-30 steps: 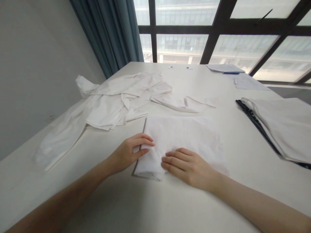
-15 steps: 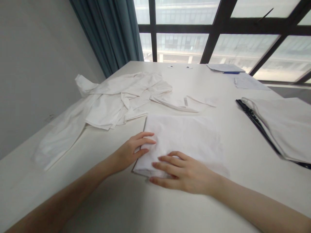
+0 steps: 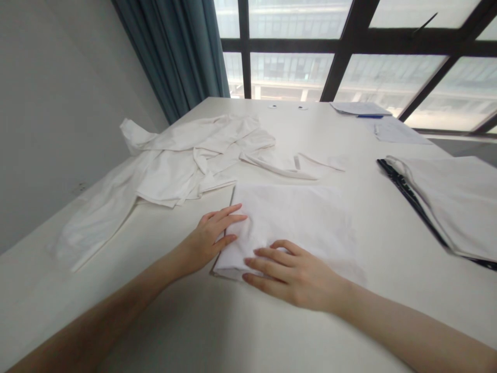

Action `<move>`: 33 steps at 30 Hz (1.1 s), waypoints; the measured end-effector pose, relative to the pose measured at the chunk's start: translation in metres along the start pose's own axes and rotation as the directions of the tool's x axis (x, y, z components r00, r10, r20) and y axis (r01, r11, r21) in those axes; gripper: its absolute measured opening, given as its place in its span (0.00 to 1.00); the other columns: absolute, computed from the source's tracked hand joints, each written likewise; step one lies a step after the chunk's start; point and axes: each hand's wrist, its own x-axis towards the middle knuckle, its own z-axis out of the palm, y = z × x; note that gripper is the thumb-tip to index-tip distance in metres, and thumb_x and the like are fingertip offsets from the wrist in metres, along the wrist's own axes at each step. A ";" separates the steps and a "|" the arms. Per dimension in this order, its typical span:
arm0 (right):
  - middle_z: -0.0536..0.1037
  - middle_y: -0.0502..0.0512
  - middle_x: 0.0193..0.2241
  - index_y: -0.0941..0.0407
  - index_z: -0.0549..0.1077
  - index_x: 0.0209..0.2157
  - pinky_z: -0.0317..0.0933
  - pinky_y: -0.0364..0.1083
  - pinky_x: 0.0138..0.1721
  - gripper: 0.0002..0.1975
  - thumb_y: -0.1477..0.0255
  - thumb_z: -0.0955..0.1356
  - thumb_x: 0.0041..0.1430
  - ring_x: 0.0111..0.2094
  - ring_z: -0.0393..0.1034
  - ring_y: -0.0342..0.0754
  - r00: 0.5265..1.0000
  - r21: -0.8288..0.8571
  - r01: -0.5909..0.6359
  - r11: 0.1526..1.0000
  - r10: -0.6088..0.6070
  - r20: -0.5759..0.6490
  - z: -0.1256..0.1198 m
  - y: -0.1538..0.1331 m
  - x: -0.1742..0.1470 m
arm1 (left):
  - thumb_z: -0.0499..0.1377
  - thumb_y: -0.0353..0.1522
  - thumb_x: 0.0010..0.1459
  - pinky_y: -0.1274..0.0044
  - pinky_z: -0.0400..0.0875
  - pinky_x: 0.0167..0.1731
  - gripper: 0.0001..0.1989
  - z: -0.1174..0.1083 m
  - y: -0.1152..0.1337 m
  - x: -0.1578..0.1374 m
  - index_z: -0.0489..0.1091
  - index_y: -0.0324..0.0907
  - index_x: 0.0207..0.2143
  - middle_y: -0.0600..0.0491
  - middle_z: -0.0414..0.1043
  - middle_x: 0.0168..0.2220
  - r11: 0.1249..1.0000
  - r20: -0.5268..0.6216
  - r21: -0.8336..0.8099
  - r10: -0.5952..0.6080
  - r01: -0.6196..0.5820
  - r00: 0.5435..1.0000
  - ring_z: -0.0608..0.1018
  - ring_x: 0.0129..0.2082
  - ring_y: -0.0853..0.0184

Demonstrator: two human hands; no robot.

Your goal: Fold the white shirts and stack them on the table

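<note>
A folded white cloth garment [image 3: 295, 217] lies flat on the white table [image 3: 186, 321] in front of me, a thin dark edge showing along its left side. My left hand [image 3: 212, 233] rests over that left edge, its fingers spread on the fabric. On the near part of the cloth lies my right hand [image 3: 289, 272], fingers apart and pointing left. Neither hand grips anything. Slight wrinkles run through the fabric between the two hands. Part of the near edge is hidden under my right hand.
A crumpled white garment [image 3: 174, 166] spreads over the table's left side. A loose white strap [image 3: 279, 170] lies beyond the folded cloth. To the right is another folded white cloth [image 3: 458, 202] on black material [image 3: 413, 204]. Papers [image 3: 361, 108] and a blue pen [image 3: 369, 116] lie near the window.
My left hand has slid slightly away from me along the cloth's left edge. My right-hand fingers have shifted slightly, the lowest moving up onto the near edge.
</note>
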 end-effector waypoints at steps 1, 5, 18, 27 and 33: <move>0.72 0.53 0.57 0.56 0.71 0.55 0.60 0.51 0.55 0.16 0.75 0.61 0.69 0.57 0.65 0.50 1.000 -0.001 -0.009 1.000 0.009 -0.002 0.000 0.000 0.000 | 0.50 0.34 0.66 0.60 0.57 0.61 0.19 0.000 0.000 0.000 0.65 0.45 0.58 0.45 0.58 0.66 1.000 0.001 0.002 -0.001 0.001 1.000 0.63 0.63 0.57; 0.72 0.54 0.58 0.57 0.69 0.56 0.61 0.52 0.55 0.17 0.76 0.60 0.70 0.56 0.66 0.50 0.999 -0.015 -0.052 0.999 0.052 -0.008 -0.001 -0.001 0.000 | 0.50 0.34 0.66 0.60 0.57 0.61 0.19 0.001 0.000 0.000 0.66 0.44 0.58 0.45 0.58 0.66 1.000 -0.021 -0.001 -0.007 0.007 1.000 0.64 0.63 0.57; 0.72 0.54 0.58 0.57 0.69 0.57 0.61 0.51 0.55 0.17 0.75 0.59 0.70 0.57 0.65 0.50 0.999 0.002 -0.048 0.999 0.048 0.000 -0.001 -0.001 0.000 | 0.47 0.31 0.68 0.66 0.56 0.64 0.18 0.006 -0.002 0.001 0.66 0.41 0.57 0.45 0.52 0.68 0.991 -0.078 -0.101 0.083 -0.091 0.993 0.59 0.66 0.61; 0.72 0.53 0.58 0.59 0.68 0.58 0.59 0.51 0.57 0.18 0.76 0.58 0.71 0.59 0.63 0.50 0.999 0.046 -0.030 0.998 0.029 0.026 0.001 -0.001 0.000 | 0.47 0.33 0.69 0.58 0.51 0.64 0.21 0.002 -0.003 -0.001 0.60 0.44 0.62 0.44 0.50 0.68 0.988 0.065 0.096 0.117 -0.123 0.991 0.57 0.67 0.58; 0.69 0.51 0.61 0.57 0.68 0.58 0.55 0.52 0.60 0.18 0.74 0.58 0.71 0.62 0.59 0.50 0.995 0.096 0.028 0.995 -0.037 0.091 -0.002 -0.001 0.000 | 0.50 0.47 0.66 0.54 0.45 0.64 0.31 0.000 -0.011 -0.004 0.51 0.47 0.67 0.44 0.45 0.70 0.967 0.159 0.231 0.068 -0.105 0.985 0.52 0.69 0.53</move>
